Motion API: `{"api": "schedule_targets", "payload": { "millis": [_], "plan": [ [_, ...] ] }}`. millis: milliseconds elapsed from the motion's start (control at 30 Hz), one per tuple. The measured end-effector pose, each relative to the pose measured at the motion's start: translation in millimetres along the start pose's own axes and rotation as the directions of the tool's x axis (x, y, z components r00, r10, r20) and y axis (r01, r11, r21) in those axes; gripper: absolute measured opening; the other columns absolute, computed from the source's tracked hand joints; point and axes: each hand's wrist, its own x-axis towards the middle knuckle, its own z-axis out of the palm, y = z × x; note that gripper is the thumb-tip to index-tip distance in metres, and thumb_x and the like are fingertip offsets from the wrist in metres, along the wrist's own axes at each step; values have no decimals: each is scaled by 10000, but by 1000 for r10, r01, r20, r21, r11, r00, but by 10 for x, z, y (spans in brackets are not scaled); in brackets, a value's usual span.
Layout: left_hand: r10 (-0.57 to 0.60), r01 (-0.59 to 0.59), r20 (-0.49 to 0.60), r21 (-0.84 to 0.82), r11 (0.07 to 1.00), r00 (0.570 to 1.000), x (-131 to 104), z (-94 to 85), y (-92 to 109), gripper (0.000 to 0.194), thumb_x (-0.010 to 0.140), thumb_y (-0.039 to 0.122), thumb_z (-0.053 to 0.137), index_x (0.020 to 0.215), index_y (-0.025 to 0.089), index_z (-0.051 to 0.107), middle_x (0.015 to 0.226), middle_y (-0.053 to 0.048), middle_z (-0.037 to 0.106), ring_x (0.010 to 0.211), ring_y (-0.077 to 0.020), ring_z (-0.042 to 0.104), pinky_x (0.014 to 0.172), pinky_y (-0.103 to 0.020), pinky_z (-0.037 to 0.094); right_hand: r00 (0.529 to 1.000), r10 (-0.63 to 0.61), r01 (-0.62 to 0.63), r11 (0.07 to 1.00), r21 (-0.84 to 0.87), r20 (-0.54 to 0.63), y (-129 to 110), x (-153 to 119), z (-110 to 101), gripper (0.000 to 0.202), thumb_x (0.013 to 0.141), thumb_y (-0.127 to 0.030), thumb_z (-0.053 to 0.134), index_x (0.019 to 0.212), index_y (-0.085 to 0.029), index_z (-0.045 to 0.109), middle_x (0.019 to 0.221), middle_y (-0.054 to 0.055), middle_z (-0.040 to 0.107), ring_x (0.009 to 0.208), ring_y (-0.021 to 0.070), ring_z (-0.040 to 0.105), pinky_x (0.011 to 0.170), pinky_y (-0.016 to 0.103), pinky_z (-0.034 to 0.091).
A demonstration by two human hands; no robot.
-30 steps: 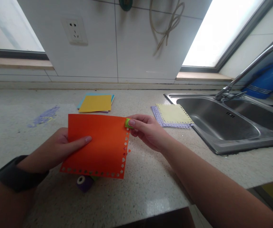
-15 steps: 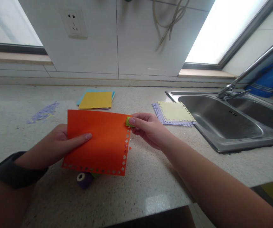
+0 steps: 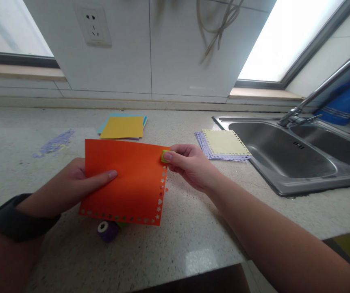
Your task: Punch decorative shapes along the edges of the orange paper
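An orange sheet of paper (image 3: 129,183) is held above the counter, with small heart, star and flower holes along its bottom and right edges. My left hand (image 3: 80,181) grips its left side, thumb on top and fingers hidden beneath. At the upper right edge, my right hand (image 3: 190,165) is closed on a small green craft punch (image 3: 164,156), its thumb pressed on it and the paper's edge in it. Below the sheet lies a purple punch (image 3: 107,231) with a white, flower-marked end, and something green beside it is mostly covered.
Behind the sheet lies a stack of yellow and blue paper (image 3: 122,127). Pale yellow and lilac punched sheets (image 3: 226,142) rest by the steel sink (image 3: 280,189). Lilac paper bits (image 3: 54,143) are heaped at left. A tiny orange heart (image 3: 166,189) lies near the sheet.
Almost nothing differs. Both hands keep their hold on the paper and the punch, and the view has shifted very slightly.
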Motion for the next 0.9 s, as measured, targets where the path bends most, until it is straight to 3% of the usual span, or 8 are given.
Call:
{"api": "schedule_targets", "payload": {
  "millis": [400, 900],
  "plan": [
    [6, -6, 11, -13, 1000, 1000, -7, 1, 8, 420, 845, 498, 731, 1150, 210, 760, 1015, 6, 825, 841, -219, 772, 684, -243, 624, 1000, -8, 9, 1000, 11, -6, 1, 4, 18, 291, 740, -455, 860, 791, -183, 769, 757, 21, 661, 630, 104, 478, 607, 279, 378],
    [14, -14, 2, -2, 1000, 1000, -18, 2, 19, 427, 830, 492, 731, 1141, 202, 770, 1020, -11, 826, 860, -241, 777, 735, -288, 639, 1000, -19, 19, 1000, 11, 4, 10, 5, 17, 284, 750, -448, 858, 768, -182, 761, 740, 18, 646, 626, 103, 472, 598, 279, 363]
  ]
}}
